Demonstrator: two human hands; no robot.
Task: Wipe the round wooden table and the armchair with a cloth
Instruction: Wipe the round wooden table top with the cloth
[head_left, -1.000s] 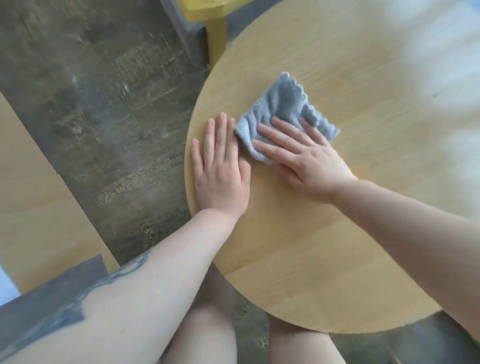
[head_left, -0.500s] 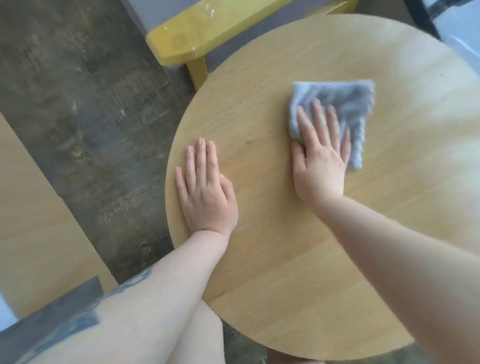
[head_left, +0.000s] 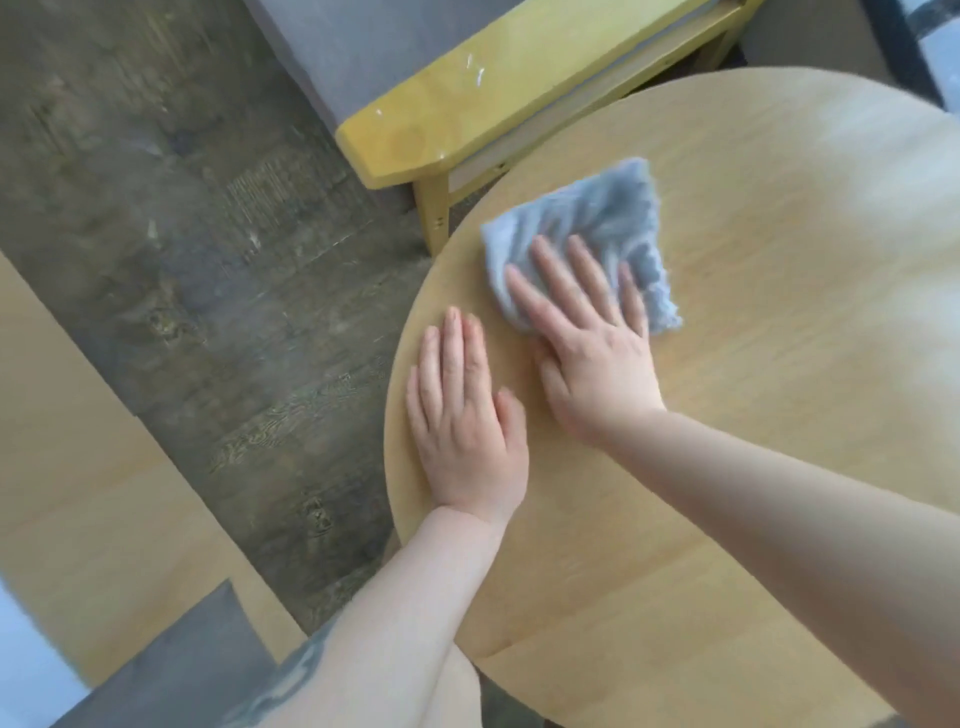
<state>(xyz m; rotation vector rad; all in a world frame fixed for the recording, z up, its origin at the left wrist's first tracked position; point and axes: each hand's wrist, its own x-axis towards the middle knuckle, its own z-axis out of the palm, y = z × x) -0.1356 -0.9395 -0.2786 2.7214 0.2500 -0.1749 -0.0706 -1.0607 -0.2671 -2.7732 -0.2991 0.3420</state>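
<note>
The round wooden table (head_left: 779, 364) fills the right half of the view. A grey-blue cloth (head_left: 597, 218) lies crumpled on its far left part. My right hand (head_left: 587, 338) presses flat on the cloth's near edge, fingers spread over it. My left hand (head_left: 462, 415) rests palm down on the bare tabletop near the left rim, just left of the right hand, holding nothing. The armchair's yellow wooden armrest (head_left: 493, 104) juts in beyond the table's far edge, with its grey cushion (head_left: 353, 47) behind.
Dark wood-pattern floor (head_left: 182, 260) lies to the left of the table. A light wooden surface (head_left: 78, 493) with a grey patch sits at the lower left. My knees show under the table's near edge.
My right hand has slid the cloth back leftward, from the table's middle toward the left rim, beside the left hand. The left hand stays flat in place. The view has tilted up, showing more armchair.
</note>
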